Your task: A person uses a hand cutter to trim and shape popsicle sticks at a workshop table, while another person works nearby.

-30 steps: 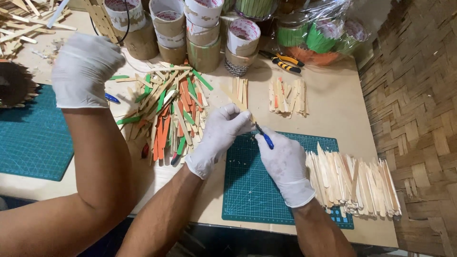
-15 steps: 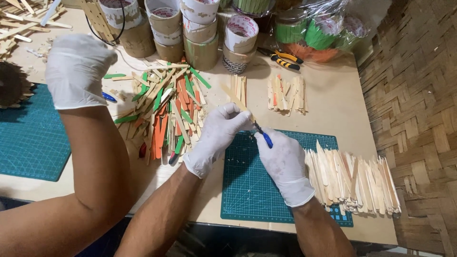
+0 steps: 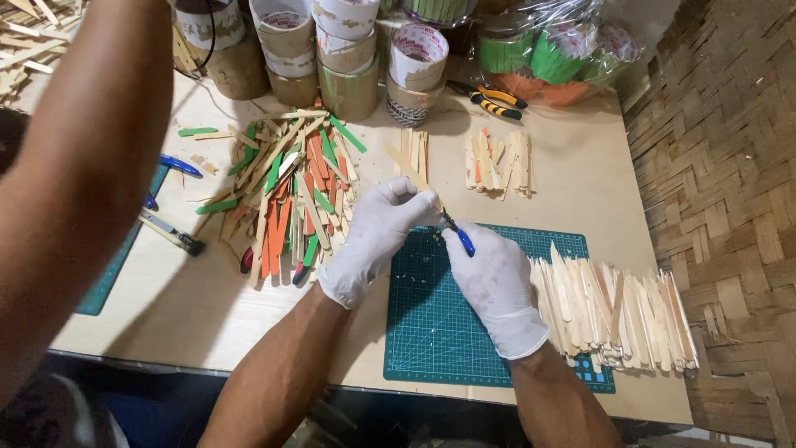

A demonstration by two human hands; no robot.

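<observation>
Fingers of the gloved left hand (image 3: 375, 236) pinch a pale wooden stick (image 3: 412, 172) that angles off toward 11 o'clock. Closed around a blue-handled cutter (image 3: 458, 236), the gloved right hand (image 3: 496, 286) sets its tip against the stick's lower end above the green cutting mat (image 3: 448, 332). Cut sticks (image 3: 618, 311) lie piled at 3 o'clock.

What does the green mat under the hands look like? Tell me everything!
The green cutting mat is a dark teal rectangle printed with a fine pale grid and ruler marks along its edges. It looks like soft rubbery plastic and lies flat on the pale wooden table, near the front edge. Small pale chips are scattered on it. A row of plain wooden sticks overlaps its right side. The left hand and right hand, both in white gloves, work just above its upper part.
</observation>
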